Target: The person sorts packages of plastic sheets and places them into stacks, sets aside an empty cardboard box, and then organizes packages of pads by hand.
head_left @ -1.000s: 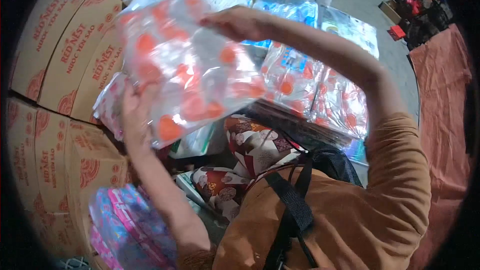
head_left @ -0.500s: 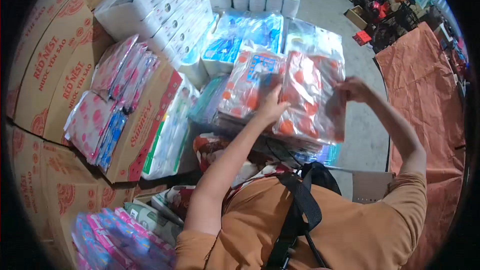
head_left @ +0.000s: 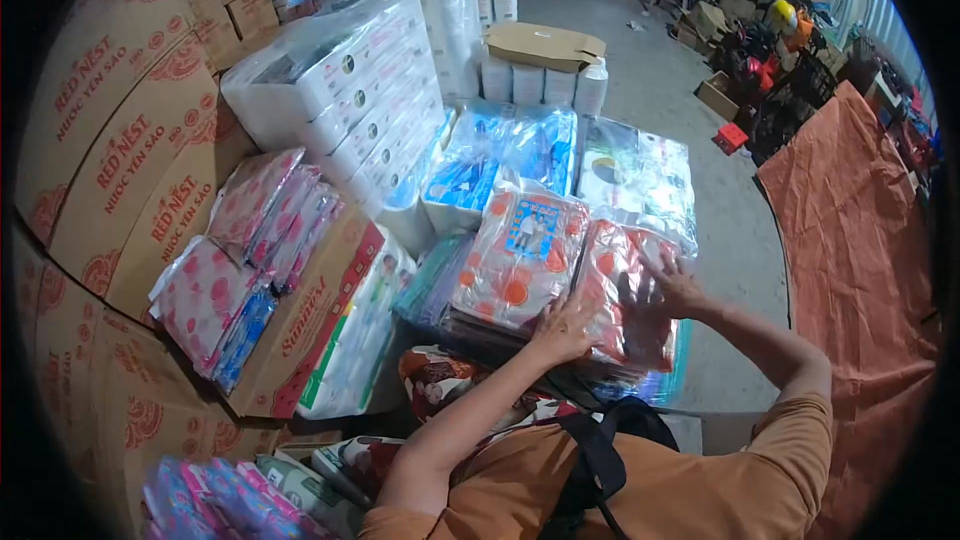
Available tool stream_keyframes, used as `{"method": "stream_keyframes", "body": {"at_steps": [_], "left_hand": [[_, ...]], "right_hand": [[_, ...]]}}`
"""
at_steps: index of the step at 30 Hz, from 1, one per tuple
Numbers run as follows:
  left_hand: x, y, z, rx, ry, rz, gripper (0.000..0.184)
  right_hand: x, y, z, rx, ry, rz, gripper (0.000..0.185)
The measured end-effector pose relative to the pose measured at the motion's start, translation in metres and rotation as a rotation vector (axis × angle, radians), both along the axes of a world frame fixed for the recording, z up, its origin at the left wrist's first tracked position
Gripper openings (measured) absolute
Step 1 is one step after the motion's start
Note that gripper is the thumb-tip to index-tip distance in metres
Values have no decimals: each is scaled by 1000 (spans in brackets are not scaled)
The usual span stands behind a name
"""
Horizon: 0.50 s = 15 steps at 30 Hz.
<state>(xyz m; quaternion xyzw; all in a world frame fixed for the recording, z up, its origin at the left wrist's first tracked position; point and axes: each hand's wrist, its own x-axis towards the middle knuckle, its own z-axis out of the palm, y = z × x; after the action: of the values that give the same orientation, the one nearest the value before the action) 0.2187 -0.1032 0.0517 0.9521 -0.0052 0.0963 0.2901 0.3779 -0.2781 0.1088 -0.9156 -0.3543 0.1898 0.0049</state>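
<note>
Two side-by-side stacks of clear plastic packs with red-orange dots lie in front of me. The left stack [head_left: 505,275] has a blue printed label on its top pack. My left hand [head_left: 562,328] lies on the near edge, where the two stacks meet, fingers apart. On the right stack [head_left: 610,290], my right hand [head_left: 672,285] rests with its fingers spread over the top pack. Neither hand grips anything. Purple and teal packs show beneath and beside the stacks.
Blue packs [head_left: 500,155] and white-green packs [head_left: 640,175] lie beyond. A Sunnest carton [head_left: 305,315] holding pink-dotted packs [head_left: 205,295] is at the left, beside Red Nest cartons [head_left: 130,160]. An orange tarp [head_left: 850,240] hangs at the right.
The dotted pack held up earlier now lies on the right stack. Both hands have come down and flattened on the stacks. The view has tilted up, showing more floor beyond.
</note>
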Motion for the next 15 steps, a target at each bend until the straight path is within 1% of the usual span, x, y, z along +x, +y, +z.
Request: {"method": "stream_keyframes", "body": {"at_steps": [1,2,4,5,6,8,9,11,12,13,15], "left_hand": [[-3,-2,-6,42,55,-52,63],[-6,-4,-12,83,108,-102,62],[-10,-3,-20,94,123,-110,62],[-11,-3,-23,102,135,-118,62],[-12,-3,-26,101,136,-114,62],[-12,-4,-26,117,168,-106,60],[-12,-5,-27,117,162,-101,60],[-12,-6,-31,132,133,-96,58],[-12,-6,-30,112,141,-94,56],[-11,-5,-34,91,137,-112,56],[-8,5,-38,24,126,-157,56]], "right_hand": [[-3,4,-8,-38,23,22,93],[-6,6,-12,-36,26,22,93],[-11,14,-12,-175,51,331,88],[-20,17,0,-157,83,287,85],[-22,18,0,-158,83,292,85],[-26,17,-1,-16,60,261,81],[-26,16,-3,-17,54,266,81],[-17,11,-20,-8,-3,427,76],[6,0,-66,8,-142,478,68],[11,4,-60,-102,-168,718,58],[28,26,-53,-206,-211,1013,48]]}}
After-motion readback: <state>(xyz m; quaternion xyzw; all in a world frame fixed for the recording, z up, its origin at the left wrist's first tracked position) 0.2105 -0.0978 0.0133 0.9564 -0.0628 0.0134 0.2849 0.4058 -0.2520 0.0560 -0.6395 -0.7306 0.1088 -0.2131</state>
